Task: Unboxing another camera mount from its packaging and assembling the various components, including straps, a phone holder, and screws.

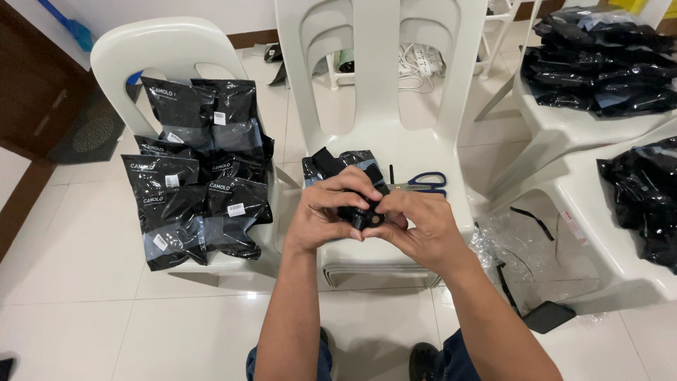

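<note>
Both hands meet at frame centre, over the front edge of the white plastic chair. Left hand and right hand are pressed together, fingers clamped on a small black device. It is compact, matte black, mostly hidden by the fingers; one small round pale spot shows on the side facing the camera (can't tell what it is). Exact shape not readable.

Just behind the hands, on the chair seat: an opened black plastic pouch, glossy, crumpled. To its right, blue-handled scissors lie flat on the seat, apart from the hands.

Left of frame: a second white chair stacked with sealed black pouches, each with a white label sticker. Upper right and right edge: more black pouches piled on other white chairs. Lower right, on the tiled floor: clear plastic wrap and a flat black item.
</note>
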